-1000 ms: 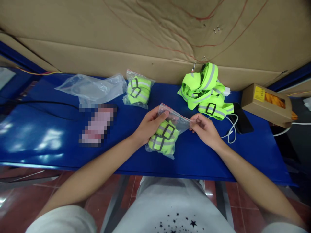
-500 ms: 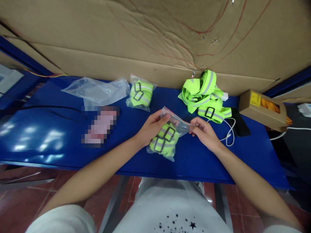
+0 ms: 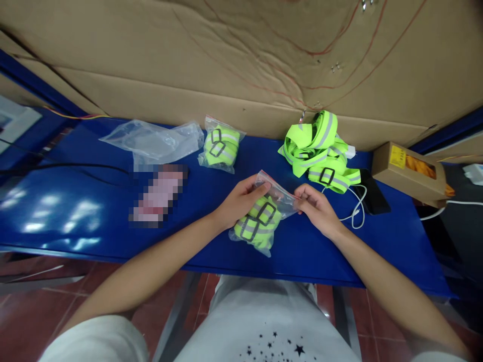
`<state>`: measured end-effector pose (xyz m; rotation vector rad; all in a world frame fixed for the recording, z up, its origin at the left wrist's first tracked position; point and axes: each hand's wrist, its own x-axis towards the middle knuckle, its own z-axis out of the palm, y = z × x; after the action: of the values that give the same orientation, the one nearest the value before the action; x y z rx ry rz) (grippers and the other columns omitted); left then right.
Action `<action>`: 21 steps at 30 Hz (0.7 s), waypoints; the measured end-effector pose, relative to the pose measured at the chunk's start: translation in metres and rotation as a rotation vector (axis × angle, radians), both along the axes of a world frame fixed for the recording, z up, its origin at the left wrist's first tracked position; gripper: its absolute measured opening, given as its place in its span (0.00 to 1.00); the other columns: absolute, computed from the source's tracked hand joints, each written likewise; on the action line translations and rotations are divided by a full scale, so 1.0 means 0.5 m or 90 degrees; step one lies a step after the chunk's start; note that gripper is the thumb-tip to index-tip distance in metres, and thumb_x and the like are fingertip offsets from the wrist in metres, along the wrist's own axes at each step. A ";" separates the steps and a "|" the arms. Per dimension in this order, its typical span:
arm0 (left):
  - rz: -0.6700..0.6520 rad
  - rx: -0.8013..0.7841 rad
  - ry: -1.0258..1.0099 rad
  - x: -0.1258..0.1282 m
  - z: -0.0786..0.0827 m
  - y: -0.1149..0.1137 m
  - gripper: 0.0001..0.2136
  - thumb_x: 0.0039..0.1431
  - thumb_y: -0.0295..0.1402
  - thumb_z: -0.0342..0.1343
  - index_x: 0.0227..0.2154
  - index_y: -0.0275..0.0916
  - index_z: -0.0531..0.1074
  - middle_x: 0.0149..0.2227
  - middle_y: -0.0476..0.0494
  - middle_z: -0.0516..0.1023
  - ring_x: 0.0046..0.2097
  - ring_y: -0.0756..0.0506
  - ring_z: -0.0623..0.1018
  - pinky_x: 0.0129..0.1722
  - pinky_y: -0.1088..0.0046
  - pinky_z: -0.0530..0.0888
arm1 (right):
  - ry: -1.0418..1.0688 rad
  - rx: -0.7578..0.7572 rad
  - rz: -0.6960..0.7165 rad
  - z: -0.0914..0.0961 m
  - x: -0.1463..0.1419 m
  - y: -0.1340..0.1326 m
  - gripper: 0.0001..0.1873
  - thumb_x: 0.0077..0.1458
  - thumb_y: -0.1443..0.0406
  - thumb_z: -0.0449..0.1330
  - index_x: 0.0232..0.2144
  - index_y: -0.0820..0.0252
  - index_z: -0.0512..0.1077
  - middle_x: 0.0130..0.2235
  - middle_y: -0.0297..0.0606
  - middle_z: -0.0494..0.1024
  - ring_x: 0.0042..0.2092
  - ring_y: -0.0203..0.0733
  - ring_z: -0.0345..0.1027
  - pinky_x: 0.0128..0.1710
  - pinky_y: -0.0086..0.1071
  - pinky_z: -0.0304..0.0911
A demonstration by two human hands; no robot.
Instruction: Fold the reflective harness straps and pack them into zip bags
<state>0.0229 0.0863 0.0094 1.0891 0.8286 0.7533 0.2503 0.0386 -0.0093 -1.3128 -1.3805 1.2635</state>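
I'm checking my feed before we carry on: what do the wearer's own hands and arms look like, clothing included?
The left hand and right hand are bare, with no gloves, watch or bracelet visible. The left sleeve is short and whitish; little of the right one shows. The whitish shirt has black stars on its front.

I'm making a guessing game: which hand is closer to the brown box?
Right. The right hand is left of the brown box; the left hand is farther left, away from it.
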 end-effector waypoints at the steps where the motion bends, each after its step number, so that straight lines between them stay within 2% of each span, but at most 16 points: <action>1: -0.002 0.007 0.005 0.001 0.000 0.000 0.16 0.60 0.48 0.64 0.39 0.39 0.77 0.38 0.47 0.83 0.35 0.48 0.78 0.36 0.75 0.74 | 0.001 -0.004 0.005 0.000 -0.001 0.000 0.06 0.57 0.62 0.62 0.31 0.56 0.69 0.26 0.29 0.68 0.28 0.35 0.60 0.29 0.31 0.56; 9: -0.019 0.052 0.036 0.004 -0.005 -0.004 0.17 0.60 0.49 0.63 0.38 0.38 0.76 0.33 0.49 0.79 0.32 0.49 0.75 0.34 0.76 0.72 | -0.018 0.000 0.020 0.007 -0.011 -0.004 0.11 0.56 0.58 0.64 0.29 0.57 0.68 0.26 0.29 0.68 0.28 0.34 0.58 0.28 0.30 0.53; 21: -0.081 0.119 0.079 0.011 -0.017 -0.007 0.18 0.64 0.49 0.59 0.41 0.37 0.77 0.38 0.45 0.80 0.39 0.47 0.76 0.41 0.73 0.72 | -0.026 0.020 0.036 0.006 -0.015 -0.006 0.07 0.57 0.62 0.61 0.31 0.56 0.66 0.28 0.29 0.66 0.28 0.34 0.56 0.29 0.30 0.52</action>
<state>0.0284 0.0829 0.0007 1.3530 0.7959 0.6706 0.2429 0.0358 -0.0066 -1.2922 -1.4694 1.2551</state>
